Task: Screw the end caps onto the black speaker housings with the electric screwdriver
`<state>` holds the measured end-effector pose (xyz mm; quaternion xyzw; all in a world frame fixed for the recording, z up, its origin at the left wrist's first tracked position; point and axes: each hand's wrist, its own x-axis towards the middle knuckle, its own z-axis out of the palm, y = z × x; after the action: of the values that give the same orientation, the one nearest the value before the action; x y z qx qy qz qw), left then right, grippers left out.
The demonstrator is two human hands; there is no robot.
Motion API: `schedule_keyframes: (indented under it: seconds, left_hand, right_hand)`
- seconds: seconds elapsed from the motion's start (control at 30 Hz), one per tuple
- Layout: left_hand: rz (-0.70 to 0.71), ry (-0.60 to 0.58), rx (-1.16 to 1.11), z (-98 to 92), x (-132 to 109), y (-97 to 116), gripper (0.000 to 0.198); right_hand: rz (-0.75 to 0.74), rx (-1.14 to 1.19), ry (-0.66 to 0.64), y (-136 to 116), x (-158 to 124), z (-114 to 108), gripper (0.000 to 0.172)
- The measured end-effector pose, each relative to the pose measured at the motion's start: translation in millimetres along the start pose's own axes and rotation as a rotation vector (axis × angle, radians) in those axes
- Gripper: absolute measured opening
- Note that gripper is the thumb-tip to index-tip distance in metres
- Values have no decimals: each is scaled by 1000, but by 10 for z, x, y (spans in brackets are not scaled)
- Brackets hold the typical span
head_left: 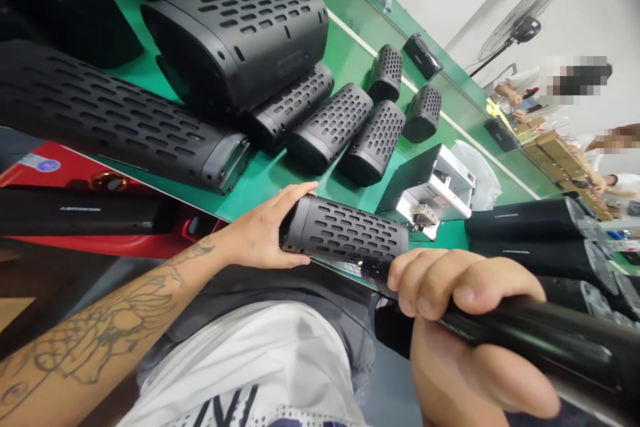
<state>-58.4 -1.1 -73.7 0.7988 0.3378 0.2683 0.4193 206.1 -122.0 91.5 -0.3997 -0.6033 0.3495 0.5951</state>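
My left hand [260, 227] grips the near-left end of a black perforated casing [355, 230], thumb and fingers on opposite sides. The casing lies on its side at the edge of the green table. Wrapped in my right hand [455, 307] is a black electric screwdriver [545, 333], its body running to the lower right. The screwdriver's front end meets the lower right edge of the casing; whether the bit sits in a screw is too small to tell. Just beyond the casing stands a silver and black screw feeder [433, 193].
More perforated casings [333, 127] stand on the green table [270, 183], some stacked at the left. Black cylinders [525, 247] lie at the right. A red bin [95, 180] sits below the left table edge. Co-workers [525, 90] and a fan [525, 30] are at the back.
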Motion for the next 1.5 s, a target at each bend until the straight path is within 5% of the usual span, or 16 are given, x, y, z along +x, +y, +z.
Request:
schedule_keyframes:
  seconds: [0.1, 0.4, 0.63, 0.8, 0.93, 1.07, 1.17, 1.3, 1.5]
  left_hand:
    - [-16, -9, 6, -6, 10, 18, 135]
    - [21, 7, 15, 4, 27, 31, 137]
    - [40, 13, 51, 19, 5, 24, 135]
    - [72, 61, 71, 64, -30, -13, 130]
    - [78, 72, 81, 93, -51, -58, 122]
    - [82, 74, 87, 110, -76, -150, 125]
    - [86, 91, 84, 126, -98, -234, 128]
    - [123, 117, 36, 148, -111, -286, 126]
    - [234, 205, 7, 123, -92, -259, 115]
  right_hand:
    - [-38, 21, 58, 63, 48, 80, 39]
    - [-91, 137, -225, 171, 252, -18, 30]
    - [-113, 143, -242, 268, 233, 10, 27]
    - [-32, 68, 40, -37, 75, 92, 41]
    - [-32, 54, 271, -265, 113, -198, 22]
    - [-416, -124, 325, 70, 353, -739, 31]
    - [-477, -218, 494, 463, 446, -1026, 29]
    - [-467, -224, 504, 754, 410, -1160, 26]
    - [-516, -202, 481, 750, 338, -1162, 19]
